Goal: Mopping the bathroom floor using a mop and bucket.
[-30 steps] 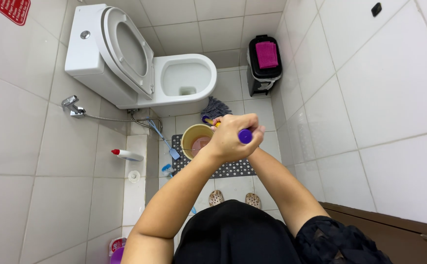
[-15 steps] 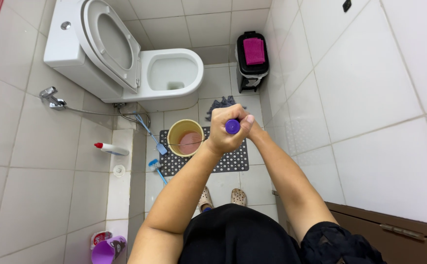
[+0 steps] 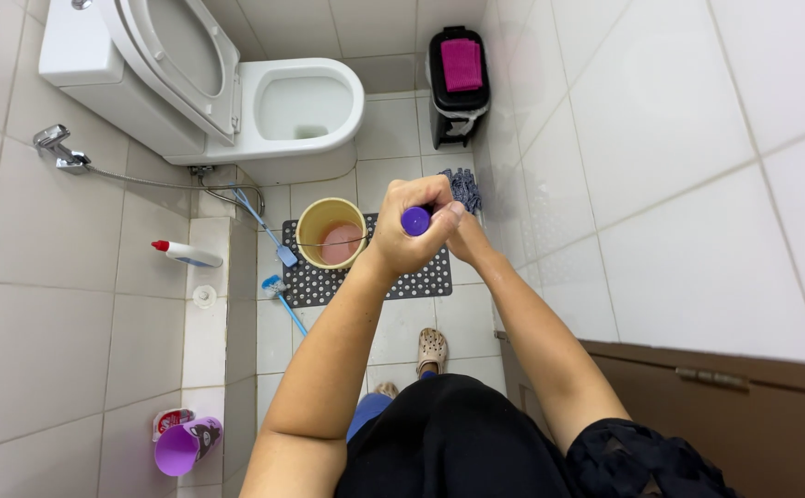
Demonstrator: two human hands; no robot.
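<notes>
I look straight down the length of a mop handle, which shows as a purple end cap [image 3: 414, 220]. My left hand [image 3: 409, 238] is wrapped around the top of it. Just behind and below, my right hand [image 3: 463, 238] grips the same handle and is partly hidden. The mop's blue-grey strands [image 3: 463, 188] lie on the floor by the right wall. A yellow bucket [image 3: 331, 232] with pinkish water stands left of my hands on a black perforated mat [image 3: 430, 277].
A white toilet [image 3: 306, 106] with its lid up is at the back, and a black bin [image 3: 459, 78] with a pink top beside it. A blue brush [image 3: 277, 277] lies by the mat. A white bottle [image 3: 184, 253] and purple cup [image 3: 185, 446] sit on the left ledge.
The view has shifted, so the toilet and bin sit higher in the frame. Both hands keep their hold on the mop handle and have drifted slightly left beside the bucket.
</notes>
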